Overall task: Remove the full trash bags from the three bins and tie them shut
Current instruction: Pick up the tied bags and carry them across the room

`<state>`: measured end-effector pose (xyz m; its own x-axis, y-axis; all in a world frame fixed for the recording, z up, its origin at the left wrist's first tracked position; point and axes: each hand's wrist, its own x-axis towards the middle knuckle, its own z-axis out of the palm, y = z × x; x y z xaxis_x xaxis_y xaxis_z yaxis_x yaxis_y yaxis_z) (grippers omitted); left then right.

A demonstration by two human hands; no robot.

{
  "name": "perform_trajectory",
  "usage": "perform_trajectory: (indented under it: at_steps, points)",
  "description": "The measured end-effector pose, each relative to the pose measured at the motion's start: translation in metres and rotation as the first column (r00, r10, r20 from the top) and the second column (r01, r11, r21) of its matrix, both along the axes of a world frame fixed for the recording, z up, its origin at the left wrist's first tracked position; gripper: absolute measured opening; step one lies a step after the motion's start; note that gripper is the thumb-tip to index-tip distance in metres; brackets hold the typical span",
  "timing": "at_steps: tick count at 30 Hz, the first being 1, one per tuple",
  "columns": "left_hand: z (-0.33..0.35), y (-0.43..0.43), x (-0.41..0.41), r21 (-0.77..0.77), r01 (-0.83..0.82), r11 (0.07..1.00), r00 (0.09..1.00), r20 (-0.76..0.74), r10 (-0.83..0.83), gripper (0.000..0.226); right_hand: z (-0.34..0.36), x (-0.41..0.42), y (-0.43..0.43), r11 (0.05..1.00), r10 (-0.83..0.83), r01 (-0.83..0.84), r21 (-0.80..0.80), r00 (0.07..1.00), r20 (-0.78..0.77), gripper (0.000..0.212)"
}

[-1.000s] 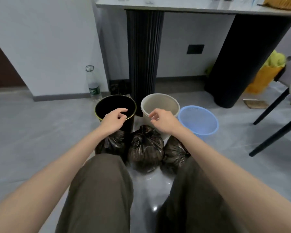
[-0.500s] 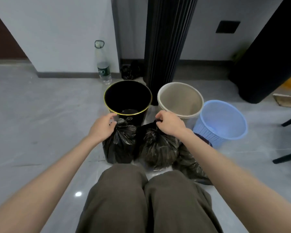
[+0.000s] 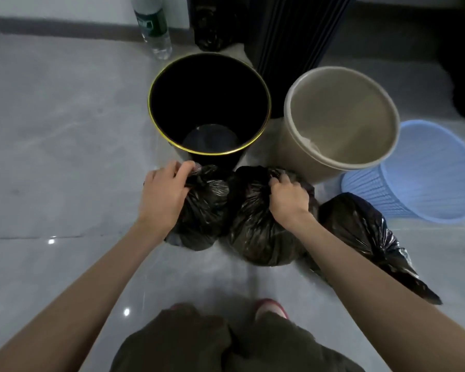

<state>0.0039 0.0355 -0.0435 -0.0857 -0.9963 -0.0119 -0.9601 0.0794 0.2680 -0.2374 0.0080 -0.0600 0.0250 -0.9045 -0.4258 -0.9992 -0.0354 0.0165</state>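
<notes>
**A:** What does the room look like?

**B:** Mostly floor [image 3: 51,157]. It is large, glossy grey tiles, with small bright spots of light reflected at the lower left. A strip of pale wall [image 3: 65,4] above a dark skirting board [image 3: 65,25] runs along the upper left edge. A black ribbed column [image 3: 293,30] stands at top centre.

**A:** And the bins?

**B:** Three stand on the tiles across the upper half, open-topped, with their inner walls showing. The black bin [image 3: 207,89], which has a gold rim, is centre-left. The beige bin [image 3: 341,116] is just right of it, in front of the column. The ribbed blue bin [image 3: 427,178] sits at the right edge, partly covered by the beige one.

**A:** Where are the bags?

**B:** On the floor in the middle of the frame, just below the bins. The left bag [image 3: 207,210] sits in front of the black bin, and the middle bag [image 3: 255,229] presses against it. The right bag [image 3: 360,226] lies tilted, its crumpled end trailing toward the lower right, partly behind the forearm.

**A:** And the hands?

**B:** The left hand [image 3: 164,194] has its fingers curled over the top of the left bag, gripping the bunched plastic. The right hand [image 3: 289,197] curls its fingers down into the gathered top of the middle bag. I cannot tell where its thumb is.

**A:** Anything smaller?

**B:** A clear bottle [image 3: 153,25] with a green label stands at the upper left, by the skirting board. Olive trousers [image 3: 199,345] fill the bottom centre, with the tip of a red shoe [image 3: 271,310] just above them.
</notes>
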Motion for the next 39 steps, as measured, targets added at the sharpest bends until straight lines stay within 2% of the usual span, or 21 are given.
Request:
perform_trajectory:
  at_steps: [5, 9, 13, 15, 21, 28, 34, 39]
  points:
    - [0.004, 0.002, 0.004, 0.008, -0.028, 1.000, 0.998, -0.063, 0.029, 0.041, -0.007, 0.004, -0.001, 0.998, 0.059, -0.058, 0.016, 0.996, -0.067, 0.031]
    - [0.009, 0.003, 0.004, 0.014, 0.025, 1.000, 0.998, -0.063, -0.024, 0.050, 0.010, 0.002, 0.005, 0.998, 0.044, -0.043, 0.038, 0.998, -0.043, 0.030]
    - [0.034, 0.017, 0.004, 0.195, 0.003, 0.981, 0.999, -0.051, 0.007, 0.046, 0.047, 0.001, 0.016, 0.988, -0.015, 0.003, 0.152, 0.997, 0.077, 0.028]
    - [0.059, 0.030, 0.006, 0.249, -0.037, 0.968, 0.992, -0.107, 0.065, 0.042, 0.074, 0.005, 0.025, 0.977, -0.010, -0.014, 0.213, 0.994, 0.112, 0.027]
    - [0.182, 0.063, 0.023, 0.297, -0.083, 0.951, 0.963, -0.222, 0.153, 0.036, 0.191, 0.027, 0.035, 0.967, 0.025, -0.062, 0.248, 0.988, 0.150, 0.029]
    - [0.344, 0.098, 0.045, 0.344, -0.268, 0.900, 0.906, -0.227, 0.357, 0.035, 0.364, 0.051, 0.044, 0.960, 0.027, -0.094, 0.265, 0.969, 0.245, 0.030]
    - [0.460, 0.126, 0.065, 0.262, -0.363, 0.894, 0.878, -0.226, 0.423, 0.041, 0.491, 0.062, 0.047, 0.979, 0.100, -0.161, 0.126, 0.915, 0.391, 0.028]
    - [0.524, 0.140, 0.083, 0.177, -0.513, 0.840, 0.791, -0.284, 0.542, 0.039, 0.560, 0.078, 0.042, 0.981, 0.173, -0.192, -0.014, 0.849, 0.500, 0.024]
